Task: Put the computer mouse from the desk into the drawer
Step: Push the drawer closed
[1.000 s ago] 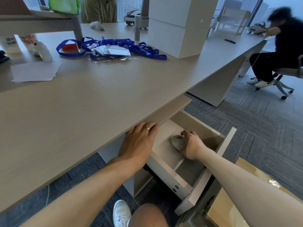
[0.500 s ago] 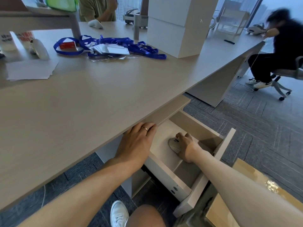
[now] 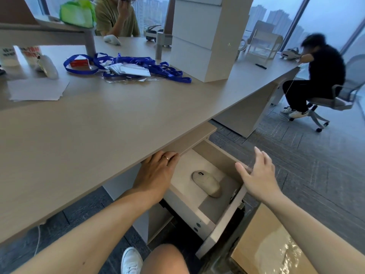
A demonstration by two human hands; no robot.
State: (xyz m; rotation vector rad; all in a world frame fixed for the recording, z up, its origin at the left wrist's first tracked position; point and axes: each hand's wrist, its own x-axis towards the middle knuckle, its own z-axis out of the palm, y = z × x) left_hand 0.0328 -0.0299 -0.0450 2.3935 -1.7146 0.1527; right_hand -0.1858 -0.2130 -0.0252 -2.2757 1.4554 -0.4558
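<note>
From the head camera, the computer mouse (image 3: 206, 182) lies flat on the floor of the open drawer (image 3: 221, 224), in the lower centre of the frame, with nothing touching it. The drawer is pulled out from under the worktop (image 3: 88, 131), its front panel angled toward the lower right.

The left hand (image 3: 158, 173) sits just left of the mouse, palm down, at the front edge of the worktop; its fingertips are hidden under that edge, so I cannot tell whether it grips anything. A ring shows on one finger. The right hand (image 3: 258, 175) is released, fingers spread and holding nothing. It hangs above the drawer's right-hand wall, right of the mouse and clear of it.

On the worktop, in the upper left of the frame, lie blue lanyards (image 3: 150, 66) tangled around white cards, with a sheet of paper (image 3: 37, 89) further left. A stack of white boxes (image 3: 203, 40) stands at the upper centre. A cardboard box (image 3: 266, 244) fills the lower right corner. A white shoe (image 3: 131, 261) and a bare knee show at the bottom edge. A seated person in dark clothes (image 3: 320, 76), blurred, is at the far right.
</note>
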